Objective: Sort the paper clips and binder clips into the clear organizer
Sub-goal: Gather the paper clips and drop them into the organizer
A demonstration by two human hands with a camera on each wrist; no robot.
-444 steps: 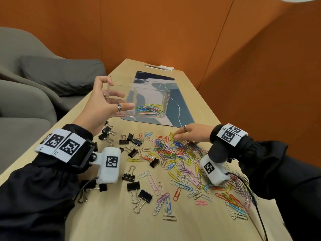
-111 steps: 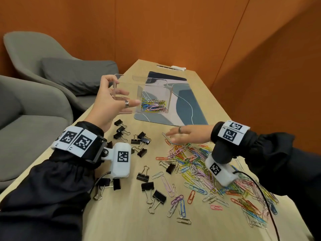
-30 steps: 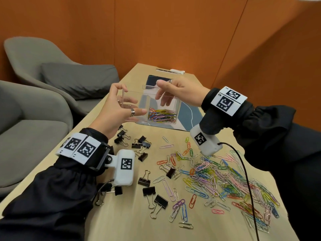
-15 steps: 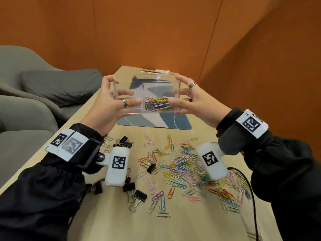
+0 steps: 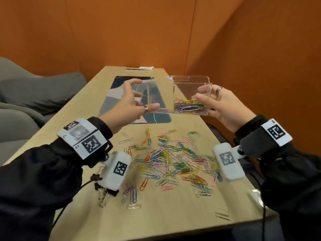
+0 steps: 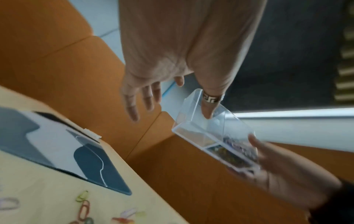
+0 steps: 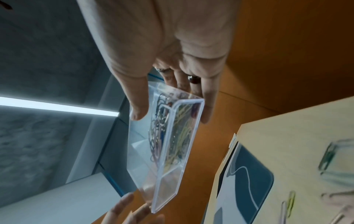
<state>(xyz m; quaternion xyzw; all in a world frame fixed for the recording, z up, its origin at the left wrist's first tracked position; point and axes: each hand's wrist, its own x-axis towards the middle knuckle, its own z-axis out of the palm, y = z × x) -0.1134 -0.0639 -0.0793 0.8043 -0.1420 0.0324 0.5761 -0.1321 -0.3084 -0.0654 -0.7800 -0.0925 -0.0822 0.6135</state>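
Note:
The clear organizer [image 5: 189, 80] hangs in the air above the table's far right part. Coloured paper clips [image 5: 190, 107] lie in its right compartment; the left one looks empty. My right hand [image 5: 203, 96] grips the right end, thumb in front and fingers behind, as the right wrist view [image 7: 172, 106] shows. My left hand [image 5: 139, 97] has its fingers spread off the box; only its thumb [image 6: 207, 111] touches the left end of the organizer [image 6: 193, 121]. Loose paper clips [image 5: 173, 159] cover the table below. Black binder clips [image 5: 104, 193] lie partly hidden under my left wrist.
A blue-grey patterned desk mat [image 5: 119, 94] lies beyond the clips. Grey armchairs [image 5: 34, 94] stand to the left, and orange walls close the back and right. The table's right edge [image 5: 225, 145] runs below the organizer. A small white item [image 5: 145, 68] lies at the far end.
My right hand left the loose clips and took hold of the organizer's right end. The box has moved right and up. My left fingers have opened off it.

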